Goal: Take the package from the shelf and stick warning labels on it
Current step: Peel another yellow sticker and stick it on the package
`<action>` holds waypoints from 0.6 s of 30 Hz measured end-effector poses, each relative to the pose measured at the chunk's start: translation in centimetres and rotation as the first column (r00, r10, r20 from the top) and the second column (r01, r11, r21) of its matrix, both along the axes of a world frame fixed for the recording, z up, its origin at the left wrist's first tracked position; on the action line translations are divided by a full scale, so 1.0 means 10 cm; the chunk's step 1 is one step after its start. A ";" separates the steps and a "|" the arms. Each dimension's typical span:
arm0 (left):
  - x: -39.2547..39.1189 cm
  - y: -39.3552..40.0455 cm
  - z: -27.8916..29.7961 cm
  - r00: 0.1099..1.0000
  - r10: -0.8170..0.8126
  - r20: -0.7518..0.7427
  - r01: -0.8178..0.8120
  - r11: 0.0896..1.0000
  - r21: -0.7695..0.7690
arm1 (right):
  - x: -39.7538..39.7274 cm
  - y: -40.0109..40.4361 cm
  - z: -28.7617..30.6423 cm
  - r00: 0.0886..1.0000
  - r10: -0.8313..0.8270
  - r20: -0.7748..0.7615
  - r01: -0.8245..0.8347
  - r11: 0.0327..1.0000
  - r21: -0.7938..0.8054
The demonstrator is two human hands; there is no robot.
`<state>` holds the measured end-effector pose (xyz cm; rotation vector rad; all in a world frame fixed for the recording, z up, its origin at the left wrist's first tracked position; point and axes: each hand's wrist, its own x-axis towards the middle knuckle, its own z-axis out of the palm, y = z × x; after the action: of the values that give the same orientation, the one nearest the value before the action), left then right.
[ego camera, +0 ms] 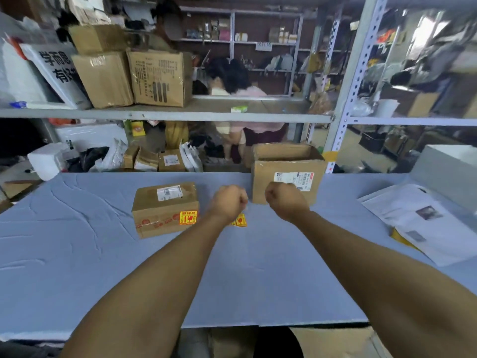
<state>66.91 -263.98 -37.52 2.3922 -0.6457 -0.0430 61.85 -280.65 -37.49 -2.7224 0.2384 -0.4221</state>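
Observation:
A small brown cardboard package [165, 209] lies on the blue table [258, 280], left of centre, with a white shipping label on top and a yellow-and-red warning label [188, 217] stuck on its front face. My left hand [228, 201] is a closed fist just right of the package. Under it, yellow warning labels [240, 220] show partly on the table; whether the hand touches them is hidden. My right hand [285, 200] is also a closed fist, in front of a larger open cardboard box [286, 166].
White printed papers [423, 223] lie at the table's right edge beside a grey box [449, 169]. A metal shelf [165, 113] behind the table carries several cardboard boxes [160, 78]. A person crouches beyond the shelf. Parcels lie on the floor behind the table.

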 end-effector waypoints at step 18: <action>0.94 -1.45 1.00 0.949 0.031 0.313 -0.051 0.997 0.056 | 0.61 -1.17 0.84 0.989 -0.144 -0.038 0.133 0.967 -0.219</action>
<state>76.33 -278.44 -27.56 2.4966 -0.7473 0.3447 67.99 -292.34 -29.13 -2.9437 0.4224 -0.4373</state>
